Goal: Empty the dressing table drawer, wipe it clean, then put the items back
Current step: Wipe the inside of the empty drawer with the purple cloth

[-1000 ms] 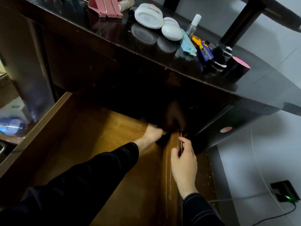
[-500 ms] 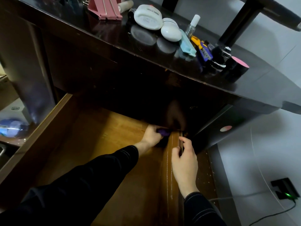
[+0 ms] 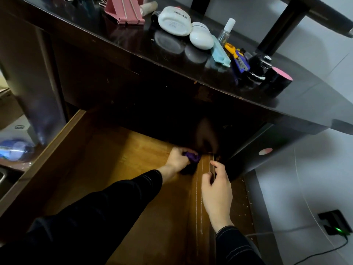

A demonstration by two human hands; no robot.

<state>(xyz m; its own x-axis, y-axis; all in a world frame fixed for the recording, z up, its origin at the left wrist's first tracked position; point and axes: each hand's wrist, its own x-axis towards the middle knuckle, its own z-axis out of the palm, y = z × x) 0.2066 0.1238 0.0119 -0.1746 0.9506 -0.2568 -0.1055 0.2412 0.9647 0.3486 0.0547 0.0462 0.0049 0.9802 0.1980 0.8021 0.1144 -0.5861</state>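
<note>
purple cloth [image 3: 192, 157], brown wooden drawer [image 3: 118, 169], black sleeves [image 3: 107, 203]

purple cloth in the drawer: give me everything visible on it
The purple cloth looks like a small soft rag, bunched into a wad with folds showing. The left hand grips it, fingers curled round, so only part shows. It sits in the open drawer, at the far right corner of the wooden floor, by the side wall. The right hand holds that wall nearby, clear of the cloth.
</note>
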